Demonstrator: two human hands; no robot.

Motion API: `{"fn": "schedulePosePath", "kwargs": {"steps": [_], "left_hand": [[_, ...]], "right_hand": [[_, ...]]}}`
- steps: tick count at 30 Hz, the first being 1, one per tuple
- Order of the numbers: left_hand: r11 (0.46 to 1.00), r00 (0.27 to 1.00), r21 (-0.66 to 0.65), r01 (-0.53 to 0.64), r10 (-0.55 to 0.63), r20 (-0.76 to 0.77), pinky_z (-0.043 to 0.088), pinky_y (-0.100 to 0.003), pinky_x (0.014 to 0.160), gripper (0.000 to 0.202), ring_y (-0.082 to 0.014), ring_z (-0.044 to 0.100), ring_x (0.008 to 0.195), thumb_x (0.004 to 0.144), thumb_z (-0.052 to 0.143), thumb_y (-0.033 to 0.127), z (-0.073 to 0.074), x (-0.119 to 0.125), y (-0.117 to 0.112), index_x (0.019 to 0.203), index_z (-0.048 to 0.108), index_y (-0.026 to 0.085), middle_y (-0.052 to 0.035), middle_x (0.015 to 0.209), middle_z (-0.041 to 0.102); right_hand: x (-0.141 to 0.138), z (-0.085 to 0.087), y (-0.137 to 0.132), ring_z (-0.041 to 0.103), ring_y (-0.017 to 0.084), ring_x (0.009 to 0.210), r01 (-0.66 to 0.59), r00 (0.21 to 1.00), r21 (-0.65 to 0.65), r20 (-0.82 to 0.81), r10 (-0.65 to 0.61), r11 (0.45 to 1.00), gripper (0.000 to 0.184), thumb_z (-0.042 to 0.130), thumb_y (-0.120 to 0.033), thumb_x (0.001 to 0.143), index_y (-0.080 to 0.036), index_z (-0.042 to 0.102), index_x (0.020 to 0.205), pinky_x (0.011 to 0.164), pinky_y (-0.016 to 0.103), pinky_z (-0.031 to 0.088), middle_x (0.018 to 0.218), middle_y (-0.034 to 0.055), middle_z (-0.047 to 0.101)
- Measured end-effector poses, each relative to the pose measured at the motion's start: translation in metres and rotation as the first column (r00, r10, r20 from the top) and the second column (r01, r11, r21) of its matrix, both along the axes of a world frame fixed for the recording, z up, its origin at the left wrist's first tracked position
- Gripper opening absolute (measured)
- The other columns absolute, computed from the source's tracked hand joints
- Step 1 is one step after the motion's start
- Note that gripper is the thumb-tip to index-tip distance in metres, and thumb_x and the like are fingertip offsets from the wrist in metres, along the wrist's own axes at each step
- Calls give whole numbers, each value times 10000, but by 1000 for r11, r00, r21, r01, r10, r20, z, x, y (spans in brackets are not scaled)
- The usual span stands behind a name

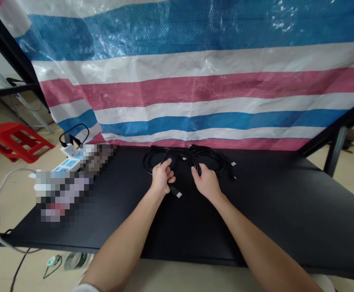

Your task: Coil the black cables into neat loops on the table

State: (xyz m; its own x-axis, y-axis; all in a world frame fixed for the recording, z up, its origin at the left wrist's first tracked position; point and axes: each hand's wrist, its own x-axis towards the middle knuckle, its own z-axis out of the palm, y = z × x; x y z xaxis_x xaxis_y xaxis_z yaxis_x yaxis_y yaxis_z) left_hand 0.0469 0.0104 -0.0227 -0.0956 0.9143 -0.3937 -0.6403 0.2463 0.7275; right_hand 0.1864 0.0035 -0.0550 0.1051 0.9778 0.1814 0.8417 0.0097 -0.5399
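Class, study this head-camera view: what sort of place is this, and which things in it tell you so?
Probably a makeshift workroom, not a finished room: a striped woven tarpaulin hangs as a backdrop behind a black table, a white power strip supplies power, and a red plastic stool sits on the bare floor.

No legible text, label, brand, number or sign anywhere in view.

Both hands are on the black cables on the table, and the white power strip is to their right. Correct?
No: the power strip lies to the left of the cables, not the right, as the head view shows. The left hand and right hand are on them, on the table.
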Motion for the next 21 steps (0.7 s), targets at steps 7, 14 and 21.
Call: {"fn": "schedulePosePath", "kwargs": {"steps": [7,14,21], "left_hand": [[982,985,73,-173,173,3,207,-134,349,352,-24,332,375,568,704,35,-3,-26,16,750,442,183,115,495,363],[967,934,117,-227,250,-257,522,-235,634,382,-101,617,641,606,679,12,-6,-51,31,937,567,166,-30,841,615],[931,591,249,-266,362,-721,454,-382,970,329,-245,586,1113,655,643,116,-25,-72,41,973,586,181,-105,1111,616]], "right_hand": [[-24,23,8,670,236,889,-28,978,-292,191,87,956,360,393,-337,898,-143,696,884,676,268,452,929,142,718],[-58,36,43,659,257,979,-17,998,-372,48,38,928,392,405,-261,879,-49,681,1058,760,276,474,1093,209,677],[-79,39,52,661,268,987,25,1000,-393,6,-25,919,389,411,-266,872,-82,683,1081,762,304,499,1104,207,673]]}}
